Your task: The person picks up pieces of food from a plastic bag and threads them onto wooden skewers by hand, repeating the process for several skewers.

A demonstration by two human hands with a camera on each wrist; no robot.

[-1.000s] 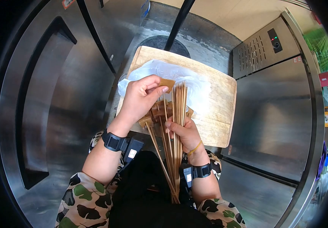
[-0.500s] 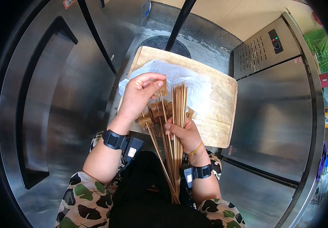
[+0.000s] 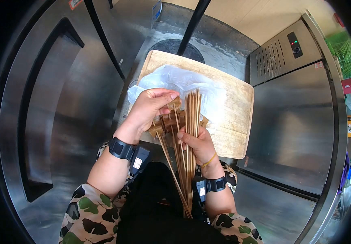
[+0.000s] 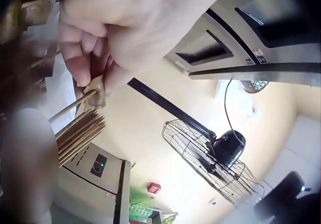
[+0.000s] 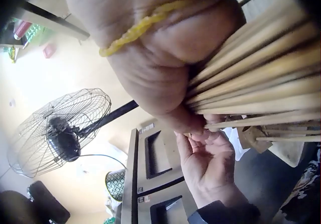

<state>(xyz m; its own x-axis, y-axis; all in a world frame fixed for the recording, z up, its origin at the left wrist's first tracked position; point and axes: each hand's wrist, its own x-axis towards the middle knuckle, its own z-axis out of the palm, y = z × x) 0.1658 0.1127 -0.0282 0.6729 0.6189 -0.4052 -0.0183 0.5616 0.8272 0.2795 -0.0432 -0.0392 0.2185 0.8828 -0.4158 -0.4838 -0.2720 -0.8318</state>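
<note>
My left hand (image 3: 146, 110) pinches a brown, folded piece of food (image 3: 174, 104) by its top, above the board. A thin stick runs into that piece, as the left wrist view shows at the piece (image 4: 95, 94). In my right hand (image 3: 201, 147) is a thick bundle of wooden skewers (image 3: 191, 122), points up, with one loaded skewer held beside it. Several brown pieces on sticks (image 3: 156, 130) lie behind and left of the bundle, their sticks slanting down toward my lap. The right wrist view shows my fingers curled round the skewers (image 5: 261, 91).
A wooden board (image 3: 234, 118) carries a crumpled clear plastic bag (image 3: 163, 75). Steel cabinets stand left (image 3: 82, 110) and right (image 3: 293, 122). A dark pole (image 3: 192, 26) rises beyond the board; the left wrist view shows a black fan (image 4: 225, 148).
My left hand has moved down a little with the brown piece, which was flat and upright and now looks folded on the stick. My right hand has stayed nearly still.
</note>
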